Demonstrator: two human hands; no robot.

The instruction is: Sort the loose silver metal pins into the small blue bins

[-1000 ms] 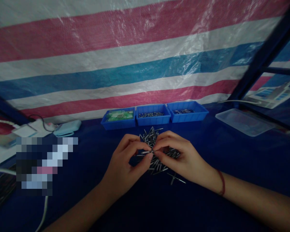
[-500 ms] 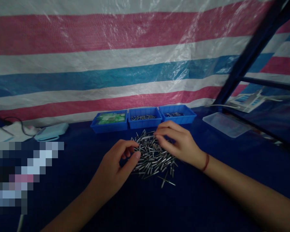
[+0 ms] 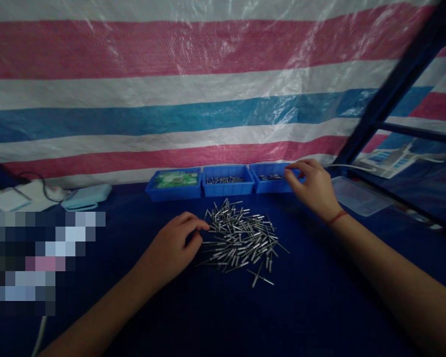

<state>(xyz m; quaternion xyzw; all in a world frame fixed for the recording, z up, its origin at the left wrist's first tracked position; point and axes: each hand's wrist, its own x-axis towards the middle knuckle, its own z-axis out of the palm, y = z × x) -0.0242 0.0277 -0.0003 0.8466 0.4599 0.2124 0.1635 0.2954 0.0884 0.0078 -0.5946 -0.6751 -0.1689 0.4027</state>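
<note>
A loose pile of silvery blind rivets (image 3: 241, 238) with thin pins lies on the dark blue table. My left hand (image 3: 178, 240) rests at the pile's left edge, its fingers bent, with a gap between thumb and forefinger. Over the right end of the right blue tray (image 3: 262, 187), my right hand (image 3: 312, 188) has thumb and forefinger pinched together. Whatever may be between those fingertips is too small to make out. A few rivets lie inside that tray.
The middle blue tray (image 3: 228, 189) holds more rivets; the left blue tray (image 3: 174, 192) holds green-and-clear packets. A clear plastic lid (image 3: 362, 196) lies to the right. A light blue case (image 3: 87, 197) sits at the left. Behind hangs a striped plastic sheet (image 3: 152, 116).
My right hand has moved from above the rivet pile up and right to the right tray. My left hand has drawn slightly off the pile. The view has shifted a little.
</note>
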